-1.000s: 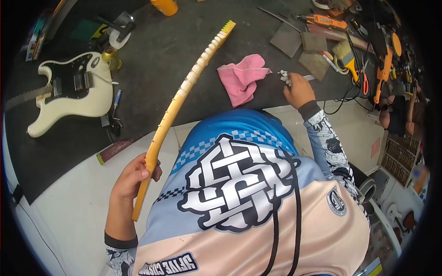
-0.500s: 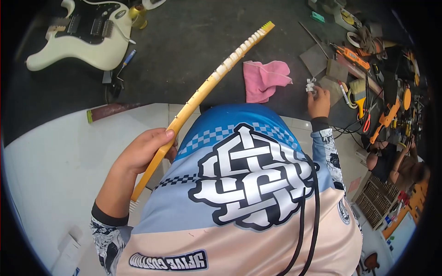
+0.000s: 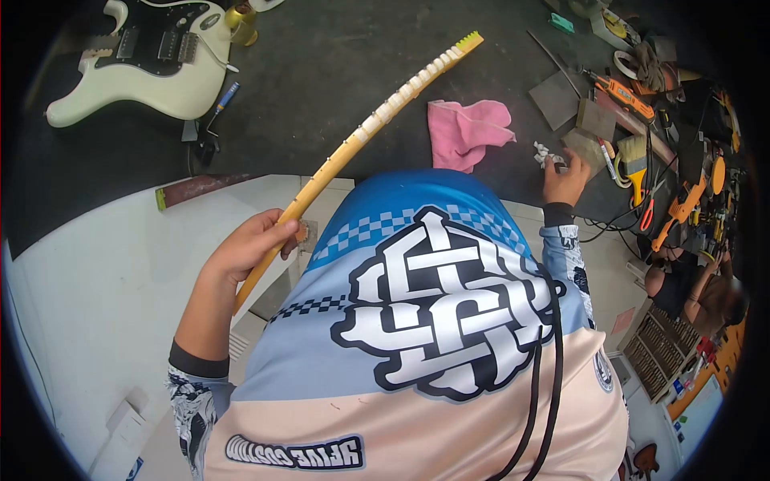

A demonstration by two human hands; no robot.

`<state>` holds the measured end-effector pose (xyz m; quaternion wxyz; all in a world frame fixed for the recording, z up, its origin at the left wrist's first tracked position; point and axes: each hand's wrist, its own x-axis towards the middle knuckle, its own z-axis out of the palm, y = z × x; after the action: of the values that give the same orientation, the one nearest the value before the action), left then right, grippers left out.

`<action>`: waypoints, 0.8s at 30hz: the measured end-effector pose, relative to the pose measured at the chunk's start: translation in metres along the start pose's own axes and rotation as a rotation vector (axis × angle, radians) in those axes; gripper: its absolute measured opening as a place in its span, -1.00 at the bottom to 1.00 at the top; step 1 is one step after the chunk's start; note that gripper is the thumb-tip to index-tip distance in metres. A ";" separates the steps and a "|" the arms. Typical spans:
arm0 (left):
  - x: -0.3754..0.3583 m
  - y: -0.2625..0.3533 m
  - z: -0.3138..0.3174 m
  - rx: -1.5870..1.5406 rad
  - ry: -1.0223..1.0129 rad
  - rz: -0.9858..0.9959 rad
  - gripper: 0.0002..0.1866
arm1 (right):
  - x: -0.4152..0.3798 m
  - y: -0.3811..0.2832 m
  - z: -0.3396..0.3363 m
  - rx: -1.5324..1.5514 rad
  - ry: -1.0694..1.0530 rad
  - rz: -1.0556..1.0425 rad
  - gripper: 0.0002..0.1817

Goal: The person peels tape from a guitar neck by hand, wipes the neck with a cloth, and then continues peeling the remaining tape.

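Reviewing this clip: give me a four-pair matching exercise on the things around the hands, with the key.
1. guitar neck
2. cloth
3. guitar body
4. white scraps

A. on the left part of the bench
B. beside the right hand
C. gripped in the left hand
D. pink and crumpled

Pairs: 1-C, 2-D, 3-A, 4-B
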<state>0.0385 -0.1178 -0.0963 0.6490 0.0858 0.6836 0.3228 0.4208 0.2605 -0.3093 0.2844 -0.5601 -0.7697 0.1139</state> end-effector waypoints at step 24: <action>-0.084 0.146 0.087 0.077 -0.069 0.056 -0.18 | 0.032 -0.253 -0.060 0.572 -0.026 -0.923 -0.69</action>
<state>0.0883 -0.0207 0.0591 0.6591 0.1411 0.6700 0.3110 0.2463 0.1934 -0.1255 0.4365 -0.0628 -0.8774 0.1889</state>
